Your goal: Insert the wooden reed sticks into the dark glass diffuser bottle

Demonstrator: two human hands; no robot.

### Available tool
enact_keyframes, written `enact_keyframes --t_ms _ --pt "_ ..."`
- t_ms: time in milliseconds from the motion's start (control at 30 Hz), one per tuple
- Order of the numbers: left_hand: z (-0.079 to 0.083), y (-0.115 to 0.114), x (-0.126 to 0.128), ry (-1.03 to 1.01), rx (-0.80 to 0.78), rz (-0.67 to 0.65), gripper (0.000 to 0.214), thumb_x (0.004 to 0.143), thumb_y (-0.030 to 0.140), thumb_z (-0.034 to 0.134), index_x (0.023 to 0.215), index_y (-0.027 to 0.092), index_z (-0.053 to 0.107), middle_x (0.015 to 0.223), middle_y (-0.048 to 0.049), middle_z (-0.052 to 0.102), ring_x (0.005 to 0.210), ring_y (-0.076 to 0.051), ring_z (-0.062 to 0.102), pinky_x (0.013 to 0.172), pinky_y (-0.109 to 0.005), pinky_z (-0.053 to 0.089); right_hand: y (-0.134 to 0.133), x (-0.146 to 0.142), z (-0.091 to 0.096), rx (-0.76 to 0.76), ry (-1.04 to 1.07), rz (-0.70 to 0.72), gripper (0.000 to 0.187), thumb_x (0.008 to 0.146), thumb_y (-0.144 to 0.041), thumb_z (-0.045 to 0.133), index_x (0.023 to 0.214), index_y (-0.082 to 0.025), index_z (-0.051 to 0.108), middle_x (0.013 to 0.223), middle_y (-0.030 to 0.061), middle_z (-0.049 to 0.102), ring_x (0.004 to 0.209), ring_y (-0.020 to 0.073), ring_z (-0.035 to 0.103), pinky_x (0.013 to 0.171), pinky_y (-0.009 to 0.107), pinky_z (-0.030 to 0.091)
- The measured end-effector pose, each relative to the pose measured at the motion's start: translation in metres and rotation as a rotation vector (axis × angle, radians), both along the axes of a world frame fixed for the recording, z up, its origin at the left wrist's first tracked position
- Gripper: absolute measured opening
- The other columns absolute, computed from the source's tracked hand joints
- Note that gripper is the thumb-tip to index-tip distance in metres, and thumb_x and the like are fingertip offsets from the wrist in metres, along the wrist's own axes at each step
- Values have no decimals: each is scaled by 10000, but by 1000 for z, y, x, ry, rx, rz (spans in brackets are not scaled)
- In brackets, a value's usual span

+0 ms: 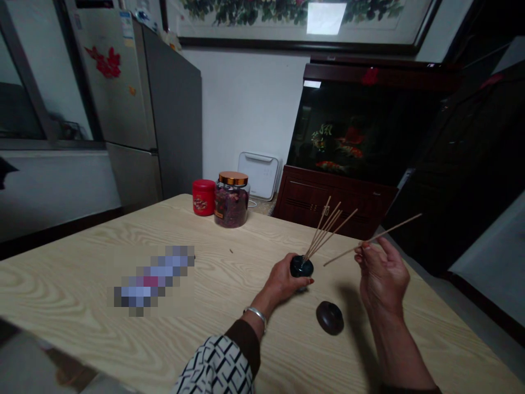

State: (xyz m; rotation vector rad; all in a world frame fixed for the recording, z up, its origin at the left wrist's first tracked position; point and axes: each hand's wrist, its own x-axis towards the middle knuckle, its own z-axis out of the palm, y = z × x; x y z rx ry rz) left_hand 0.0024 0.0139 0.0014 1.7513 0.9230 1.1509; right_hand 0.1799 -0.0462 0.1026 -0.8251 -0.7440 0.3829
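A person's left hand (283, 282) closes around a small dark round holder (302, 267) on a pale wood-grain surface (229, 279), its grip clamped on the holder's side, as a fan of thin wooden sticks (326, 232) leans out of the holder's top. The right hand (383, 276) is raised just beside the fan, its grip pinched together on a single loose stick (394, 229) held at a shallow slant. A dark brown lid (330, 318) lies on the surface between the two hands, close to the holder. The main risk appears to lie in the holder's small base beneath the long, leaning sticks: if the left hand relaxes or shifts, the top-heavy fan could tip or slip out. The loose stick, pinched only at the fingertips, could slide free or snap under uneven pressure, and its long free end could catch the fan. A careless wrist movement could also knock the lid. Well beyond the hands, a red tin (204, 197) stands beside a glass jar with a gold lid (232, 200), and a pixelated object (151, 279) lies too blurred to identify.
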Motion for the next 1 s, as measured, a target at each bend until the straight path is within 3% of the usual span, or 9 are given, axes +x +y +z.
enact_keyframes --t_ms 233,467,567,733,900,1000 --pt "0 0 1 -21 -14 -6 640 591 410 851 1138 182 609 971 -72 685 893 -237 633 806 -352 510 8 -24 4 -33 -388 -174 340 733 -324 751 1014 -165 644 834 35 651 715 141 615 603 260 496" --pt "0 -1 1 5 1 7 634 592 439 845 1124 191 606 955 -57 684 876 -229 625 776 -331 493 24 -29 -13 -93 -572 -239 311 786 -373 698 1016 -180 617 890 54 671 771 163 625 736 313 519" --pt "2 -1 1 -3 -7 -3 622 593 424 842 1121 192 609 943 -53 683 870 -225 620 780 -324 486 29 -32 -22 -179 -645 -187 315 809 -399 664 1032 -184 608 876 52 674 749 164 628 720 313 522" --pt "2 0 1 33 -1 7 608 601 385 833 1134 201 604 961 -39 687 877 -219 619 780 -311 475 24 -33 -30 -400 -836 36 330 843 -416 612 1086 -196 578 852 44 673 718 175 647 696 319 521" --pt "1 0 2 31 -21 3 626 594 411 840 1131 193 603 950 -40 688 862 -214 621 750 -294 475 16 -19 -42 -501 -896 38 328 864 -501 558 1007 -207 590 888 57 672 776 202 654 705 335 507" --pt "2 -1 2 12 -11 -6 584 620 401 819 1122 192 604 956 -35 692 857 -203 622 751 -282 476 14 -15 -50 -564 -998 65 379 823 -509 602 1062 -215 591 999 69 661 832 212 645 729 348 505"
